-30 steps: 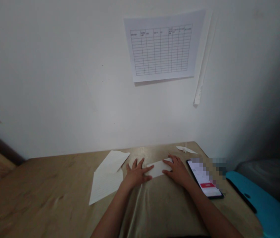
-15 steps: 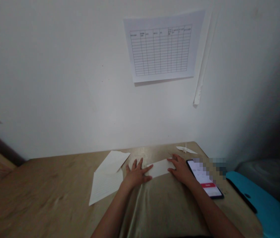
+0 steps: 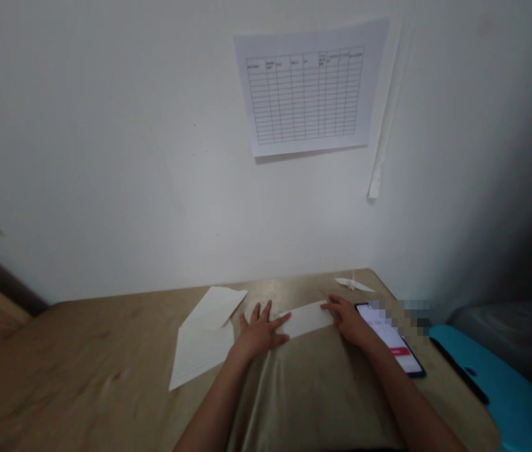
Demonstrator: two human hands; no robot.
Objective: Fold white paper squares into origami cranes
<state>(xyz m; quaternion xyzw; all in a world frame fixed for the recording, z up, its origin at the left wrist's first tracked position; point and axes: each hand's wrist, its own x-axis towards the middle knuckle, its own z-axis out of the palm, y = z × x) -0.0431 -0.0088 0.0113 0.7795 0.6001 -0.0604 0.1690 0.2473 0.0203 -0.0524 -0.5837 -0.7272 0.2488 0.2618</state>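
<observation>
A folded white strip of paper (image 3: 307, 318) lies flat on the covered tabletop between my two hands. My left hand (image 3: 260, 331) is spread open, its index finger and thumb at the strip's left end. At the other end, my right hand (image 3: 347, 319) rests with outstretched fingers touching the upper right corner; part of that hand's underside is hidden. Left of my left hand lie two white paper sheets (image 3: 202, 355), one overlapping the other. Beyond my right hand sits a small folded white paper piece with pointed ends (image 3: 354, 285).
A phone (image 3: 404, 358) with a lit screen lies beside my right forearm, partly blurred out. A turquoise object (image 3: 496, 389) stands at the table's right edge. The brown tabletop cover (image 3: 106, 358) has creases. On the wall (image 3: 129, 157) hangs a printed table sheet (image 3: 313, 94).
My right hand has shifted slightly to the right along the strip, uncovering more of its right end. My left hand stays in place.
</observation>
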